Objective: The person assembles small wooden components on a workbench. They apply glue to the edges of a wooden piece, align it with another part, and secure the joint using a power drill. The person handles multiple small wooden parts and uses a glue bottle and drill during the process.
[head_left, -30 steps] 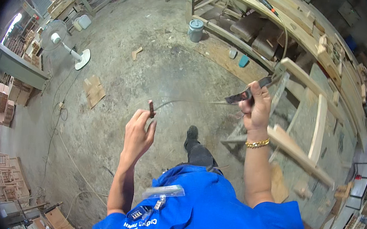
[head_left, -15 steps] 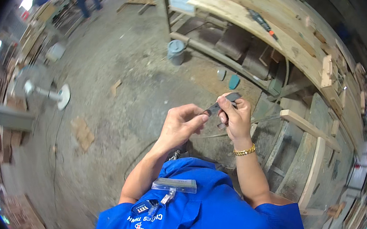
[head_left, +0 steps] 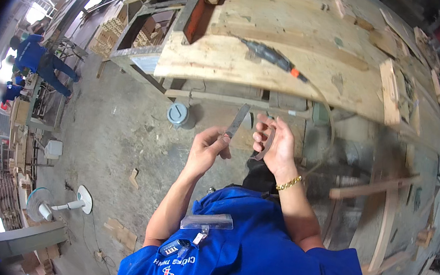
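Note:
In front of my chest, my left hand (head_left: pixel 209 150) pinches a flat grey strip (head_left: pixel 239 122) between thumb and fingers. The strip points up and away, and looks thin like a blade; its exact kind I cannot tell. Close beside it on the right, my right hand (head_left: pixel 279 144), with a gold bracelet at the wrist, has its fingers curled. A dark, curved brownish strip (head_left: pixel 267 145) lies in that hand, against the palm. The two strips are apart from each other.
A long wooden workbench (head_left: pixel 291 86) runs ahead, with a slim dark hand tool (head_left: pixel 270 54) and its hose on top. A lidded grey-blue bucket (head_left: pixel 177 114) stands below. Wooden frame pieces (head_left: pixel 374 187) are at right, a white fan (head_left: pixel 82 199) at left. Another person (head_left: pixel 31 54) works far left.
My hands have drawn apart, and the grey strip is now in the left hand alone, tilted upward. The view has shifted closer to the workbench.

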### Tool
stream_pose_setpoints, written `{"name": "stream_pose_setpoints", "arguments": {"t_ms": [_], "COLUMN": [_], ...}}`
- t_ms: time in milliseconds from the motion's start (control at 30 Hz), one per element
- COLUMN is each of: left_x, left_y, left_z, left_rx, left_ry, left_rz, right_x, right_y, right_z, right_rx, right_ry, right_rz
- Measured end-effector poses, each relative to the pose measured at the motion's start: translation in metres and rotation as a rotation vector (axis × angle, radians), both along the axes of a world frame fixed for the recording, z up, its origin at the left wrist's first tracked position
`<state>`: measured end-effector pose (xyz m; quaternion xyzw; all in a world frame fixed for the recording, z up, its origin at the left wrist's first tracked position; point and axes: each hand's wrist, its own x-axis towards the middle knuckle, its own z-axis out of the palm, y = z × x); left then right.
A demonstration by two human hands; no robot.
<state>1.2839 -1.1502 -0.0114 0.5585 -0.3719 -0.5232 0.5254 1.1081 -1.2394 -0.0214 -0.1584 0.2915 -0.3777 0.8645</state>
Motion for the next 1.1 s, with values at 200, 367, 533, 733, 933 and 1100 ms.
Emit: {"name": "stream_pose_setpoints", "arguments": {"t_ms": [200, 367, 533, 733, 933, 1100], "left_x": [0.029, 0.049, 0.070, 0.084, 0.078, 0.062], "left_y": [-0.112, -0.186, -0.254, -0.302, -0.331, -0.340], "left_z": [0.008, 0.001, -0.012, -0.017, -0.009, -0.006], "left_rx": [0.056, 0.092, 0.109, 0.039, -0.027, -0.018], "left_ry": [0.052, 0.188, 0.320, 0.326, 0.333, 0.324], "left_rz": [0.012, -0.006, -0.159, -0.272, -0.248, -0.186], "right_x": [0.050, 0.075, 0.103, 0.129, 0.137, 0.134], "right_y": [-0.116, -0.183, -0.235, -0.282, -0.321, -0.340], "right_z": [0.004, 0.014, 0.017, 0.034, 0.017, 0.010], "right_rx": [0.024, -0.048, -0.229, -0.048, -0.195, -0.238], "right_ry": [-0.012, 0.003, 0.188, 0.086, 0.169, 0.127], "right_rz": [-0.083, -0.162, -0.349, -0.544, -0.581, -0.531]}}
